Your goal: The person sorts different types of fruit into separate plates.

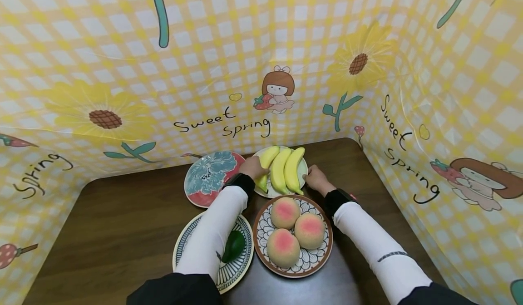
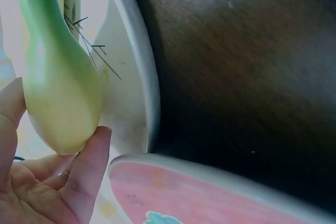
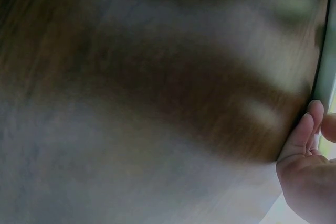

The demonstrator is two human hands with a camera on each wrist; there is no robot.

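Left hand [image 1: 254, 166]: fingers round leftmost banana [image 2: 60, 85], on the plate [image 1: 303, 166] between both hands. Right hand [image 1: 315, 177]: fingers apparently pinching plate rim. Best practice: steady plate, lift banana straight.

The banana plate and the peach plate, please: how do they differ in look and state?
The banana plate is plain pale, holds three bananas, and is touched by the left hand and right hand. The peach plate has a brown rim and black petal pattern, holds three peaches, and no hand touches it. Both are round, on the table.
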